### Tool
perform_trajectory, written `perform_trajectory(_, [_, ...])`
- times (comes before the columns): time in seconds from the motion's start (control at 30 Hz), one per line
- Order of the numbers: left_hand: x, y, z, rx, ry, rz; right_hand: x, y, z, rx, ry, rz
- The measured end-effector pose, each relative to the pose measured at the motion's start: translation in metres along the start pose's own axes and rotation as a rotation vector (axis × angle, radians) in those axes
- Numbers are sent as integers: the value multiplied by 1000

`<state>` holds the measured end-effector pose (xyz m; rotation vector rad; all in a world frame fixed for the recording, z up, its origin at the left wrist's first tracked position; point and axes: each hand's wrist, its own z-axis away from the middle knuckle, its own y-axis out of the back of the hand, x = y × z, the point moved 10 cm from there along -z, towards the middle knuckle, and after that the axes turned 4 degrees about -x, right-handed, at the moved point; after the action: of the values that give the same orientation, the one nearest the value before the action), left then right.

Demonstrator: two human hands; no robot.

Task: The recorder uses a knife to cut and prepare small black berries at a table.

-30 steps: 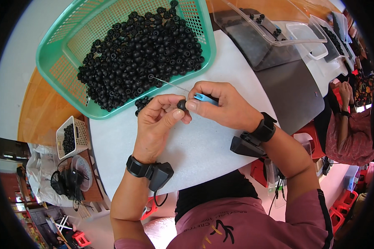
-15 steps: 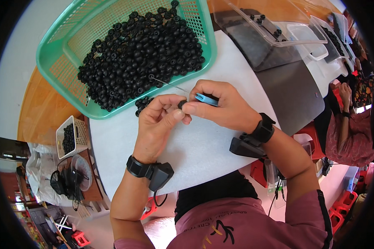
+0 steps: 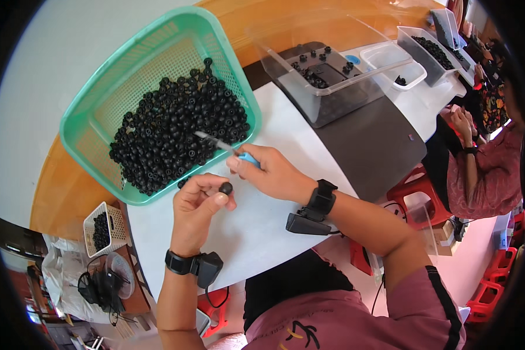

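Between the thumb and fingers of my left hand (image 3: 193, 213) is a small round black piece (image 3: 226, 188), like a bead or rubber knob. My right hand (image 3: 277, 175) is closed around a blue-handled knife (image 3: 248, 158). Its thin metal blade, a little blurred, points up and left over the near rim of a green basket (image 3: 248, 96). Many similar black pieces (image 3: 175, 122) lie heaped in that basket, some showing a hole. A gap separates the knife from the piece in my left hand.
White sheeting (image 3: 245, 233) covers the table under my hands. A clear plastic box (image 3: 332, 87) with black pieces stands at the far right on a dark board (image 3: 373, 140). To the left is a small white basket (image 3: 119, 224) of black pieces. Another person (image 3: 484, 169) sits at right.
My right hand with the knife has moved away from the black piece, up and left toward the basket. The left hand still holds its piece, now lower in view. The whole view has shifted.
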<state>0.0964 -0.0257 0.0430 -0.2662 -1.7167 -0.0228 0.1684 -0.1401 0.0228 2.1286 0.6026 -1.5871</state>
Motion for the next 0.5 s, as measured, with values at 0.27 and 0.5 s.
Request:
perform_trajectory(0.27, [92,-90,-104,-99,-21,-327,15,18,-1,64,-113,18])
perform_trajectory(0.5, [131,-95,-108,-94,-132,-420,26,28,-1,104,-128,34])
